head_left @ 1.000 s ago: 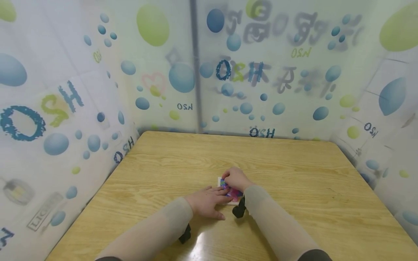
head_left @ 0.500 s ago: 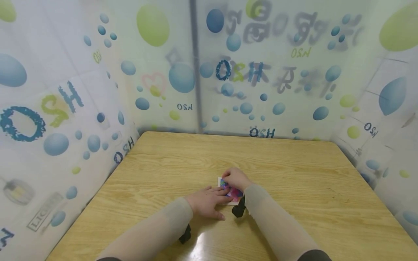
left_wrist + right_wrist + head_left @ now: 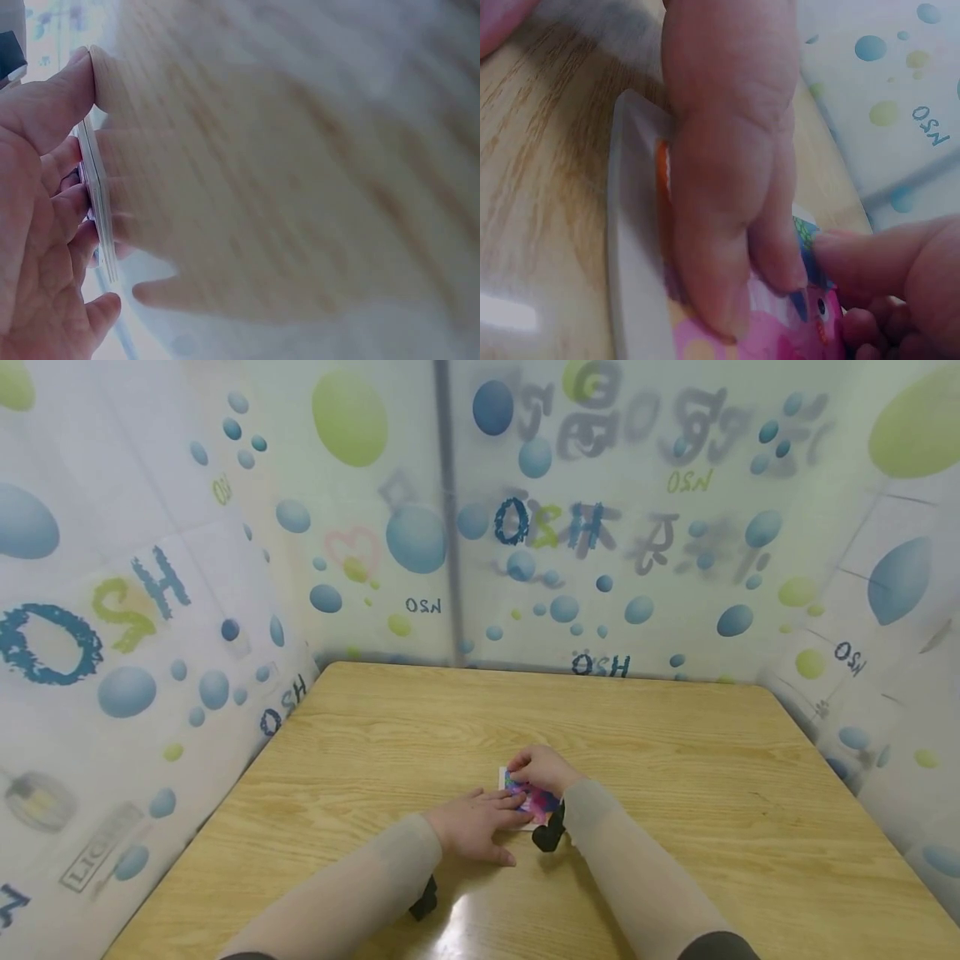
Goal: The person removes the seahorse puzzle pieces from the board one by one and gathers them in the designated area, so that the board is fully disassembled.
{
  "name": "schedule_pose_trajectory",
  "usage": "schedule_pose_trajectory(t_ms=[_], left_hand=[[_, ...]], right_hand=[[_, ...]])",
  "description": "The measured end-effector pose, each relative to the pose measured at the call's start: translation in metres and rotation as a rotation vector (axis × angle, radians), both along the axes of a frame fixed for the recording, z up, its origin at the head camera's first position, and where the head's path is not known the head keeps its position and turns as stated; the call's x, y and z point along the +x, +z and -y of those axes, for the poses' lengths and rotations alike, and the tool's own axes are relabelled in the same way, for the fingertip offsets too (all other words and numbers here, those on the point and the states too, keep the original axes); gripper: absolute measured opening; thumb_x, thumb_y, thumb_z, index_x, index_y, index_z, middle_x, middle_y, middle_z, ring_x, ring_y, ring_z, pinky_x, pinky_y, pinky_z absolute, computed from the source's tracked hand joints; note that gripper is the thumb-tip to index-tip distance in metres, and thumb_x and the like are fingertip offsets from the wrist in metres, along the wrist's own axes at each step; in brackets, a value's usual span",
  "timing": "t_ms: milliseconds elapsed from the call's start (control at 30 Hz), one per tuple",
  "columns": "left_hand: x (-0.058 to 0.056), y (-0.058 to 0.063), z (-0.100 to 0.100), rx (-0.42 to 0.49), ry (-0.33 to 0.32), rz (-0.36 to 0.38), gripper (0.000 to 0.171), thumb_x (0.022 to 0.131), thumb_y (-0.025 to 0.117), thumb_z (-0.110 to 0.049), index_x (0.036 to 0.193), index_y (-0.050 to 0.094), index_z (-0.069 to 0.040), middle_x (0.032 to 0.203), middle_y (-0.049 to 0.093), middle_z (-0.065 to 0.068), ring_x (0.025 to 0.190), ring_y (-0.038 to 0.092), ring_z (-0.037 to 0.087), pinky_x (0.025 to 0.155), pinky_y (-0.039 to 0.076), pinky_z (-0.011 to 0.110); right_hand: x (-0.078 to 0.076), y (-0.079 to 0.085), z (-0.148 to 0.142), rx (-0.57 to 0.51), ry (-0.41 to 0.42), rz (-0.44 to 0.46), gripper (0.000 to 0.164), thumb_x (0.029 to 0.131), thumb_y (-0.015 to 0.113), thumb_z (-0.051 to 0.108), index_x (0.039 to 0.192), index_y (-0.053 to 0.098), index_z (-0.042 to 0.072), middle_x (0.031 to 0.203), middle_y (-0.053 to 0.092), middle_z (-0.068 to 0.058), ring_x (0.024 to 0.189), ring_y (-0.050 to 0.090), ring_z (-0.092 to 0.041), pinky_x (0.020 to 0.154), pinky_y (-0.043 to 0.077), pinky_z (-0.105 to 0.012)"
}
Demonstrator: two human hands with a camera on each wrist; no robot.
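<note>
A small board with a white rim and a bright pink, blue and orange picture [image 3: 551, 799] lies on the table between both hands. My left hand [image 3: 474, 828] spreads over its left side, straight fingers pressing on the picture. In the right wrist view, these left-hand fingers [image 3: 720, 165] reach down onto it beside the white rim [image 3: 626, 225]. My right hand [image 3: 546, 771] pinches at the board's far left corner, thumb [image 3: 855, 255] on a blue-green patch and other fingers curled. What lies under those fingertips is hidden. From the left wrist, only the board's thin, layered edge [image 3: 99, 199] shows.
The wood-grain table [image 3: 390, 727] reaches back to printed curtains [image 3: 630, 552] on the far side and at left and right. Black wrist mounts [image 3: 550, 831] sit under both wrists, the right one beside the board's near edge.
My right wrist has shifted very slightly to the right, with its fingers still at the same corner. The left hand and the board stay in place.
</note>
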State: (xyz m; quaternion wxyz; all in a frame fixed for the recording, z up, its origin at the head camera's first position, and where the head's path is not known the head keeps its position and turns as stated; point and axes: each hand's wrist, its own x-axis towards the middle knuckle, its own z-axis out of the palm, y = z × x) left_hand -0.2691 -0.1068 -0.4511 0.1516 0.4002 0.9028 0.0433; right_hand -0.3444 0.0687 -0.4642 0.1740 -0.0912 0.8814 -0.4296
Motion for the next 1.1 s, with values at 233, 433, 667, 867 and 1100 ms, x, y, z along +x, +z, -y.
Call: schedule_pose_trajectory(t_ms=[233,433,667,867,1100], left_hand=[[0.0019,0.0021,-0.0008,-0.005,-0.002,-0.014,0.070,0.089,0.057,-0.057,0.149,0.037,-0.028,0.159,0.021,-0.002,0.145,0.018,0.020,0.114,0.022,0.053],[0.0015,0.0034,-0.0030,-0.013,-0.010,-0.022,0.070,0.088,0.058,-0.056,0.149,0.037,-0.027,0.159,0.019,-0.002,0.145,0.018,0.020,0.114,0.022,0.051],[0.0010,0.0021,-0.0044,-0.028,-0.011,-0.042,0.071,0.087,0.060,-0.056,0.148,0.038,-0.028,0.158,0.022,-0.001,0.145,0.019,0.021,0.113,0.024,0.052],[0.0014,0.0030,-0.0052,-0.037,-0.009,-0.043,0.070,0.087,0.060,-0.056,0.148,0.039,-0.029,0.158,0.022,-0.002,0.145,0.019,0.020,0.113,0.025,0.052],[0.0011,0.0030,-0.0039,-0.025,-0.009,-0.037,0.071,0.087,0.058,-0.058,0.148,0.038,-0.028,0.158,0.022,-0.002,0.145,0.019,0.019,0.113,0.024,0.052]], right_hand=[[-0.0005,-0.0015,0.0000,-0.007,-0.023,0.020,0.010,0.086,0.069,0.008,0.096,0.069,0.008,0.092,0.064,-0.002,0.087,0.055,-0.018,0.085,0.044,-0.036],[-0.0011,-0.0037,0.0004,-0.034,-0.045,0.045,0.009,0.086,0.069,0.006,0.095,0.069,0.008,0.090,0.064,-0.003,0.085,0.056,-0.019,0.083,0.044,-0.035],[0.0006,-0.0011,0.0015,-0.032,-0.070,0.054,0.011,0.086,0.069,0.006,0.097,0.069,0.007,0.094,0.064,-0.004,0.089,0.055,-0.020,0.087,0.043,-0.039],[0.0021,0.0004,0.0035,-0.064,-0.116,0.108,0.011,0.087,0.068,0.005,0.097,0.070,0.007,0.097,0.064,-0.005,0.092,0.055,-0.023,0.091,0.042,-0.042],[-0.0004,-0.0009,0.0024,-0.054,-0.104,0.104,0.013,0.086,0.069,0.006,0.099,0.071,0.009,0.097,0.065,-0.004,0.092,0.055,-0.022,0.090,0.041,-0.043]])
